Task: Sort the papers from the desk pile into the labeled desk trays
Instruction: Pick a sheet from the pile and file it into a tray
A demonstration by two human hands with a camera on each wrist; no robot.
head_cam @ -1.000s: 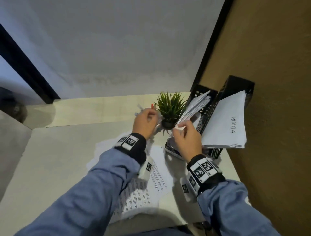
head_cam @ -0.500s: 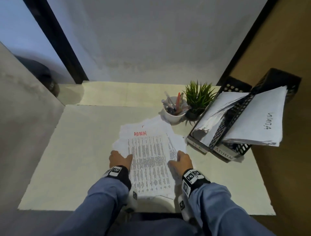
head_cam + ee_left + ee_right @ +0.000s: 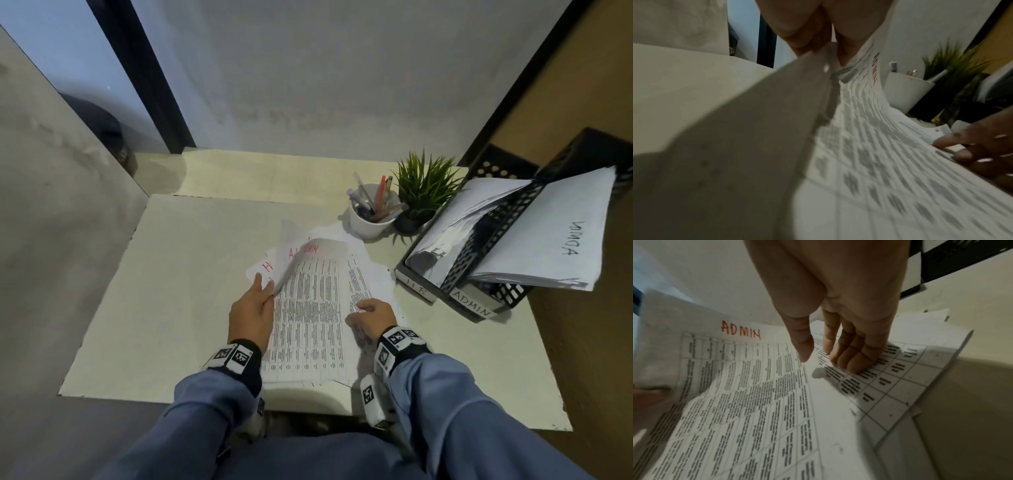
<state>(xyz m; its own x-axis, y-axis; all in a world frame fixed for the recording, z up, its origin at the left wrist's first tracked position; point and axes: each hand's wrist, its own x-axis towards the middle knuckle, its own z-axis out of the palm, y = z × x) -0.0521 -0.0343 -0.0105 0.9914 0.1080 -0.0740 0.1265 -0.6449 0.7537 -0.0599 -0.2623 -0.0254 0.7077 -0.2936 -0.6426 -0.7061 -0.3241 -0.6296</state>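
Note:
The pile's top sheet (image 3: 308, 308) is a printed table marked ADMIN in red, lying mid-desk. My left hand (image 3: 265, 284) pinches its left edge and curls that edge upward. The left wrist view shows the hand (image 3: 818, 40) gripping the raised sheet (image 3: 869, 146). A sheet with a red H (image 3: 263, 267) shows underneath. My right hand (image 3: 368, 308) rests on the pile's right side. Its straight fingers (image 3: 849, 356) press a lower gridded sheet (image 3: 900, 378) beside the ADMIN sheet (image 3: 746, 386). The black mesh HR tray (image 3: 418, 290) and ADMIN tray (image 3: 507, 294) stand at the right, both holding papers.
A white cup of pens (image 3: 373, 216) and a small potted plant (image 3: 423, 195) stand just behind the pile, left of the trays. The pale desk (image 3: 188, 291) stretches bare to the left. A brown wall borders the right side.
Half a second ago both hands lay flat at the pile's sides. My left hand has since taken the top sheet's left edge and lifted it, uncovering the sheet with the red H.

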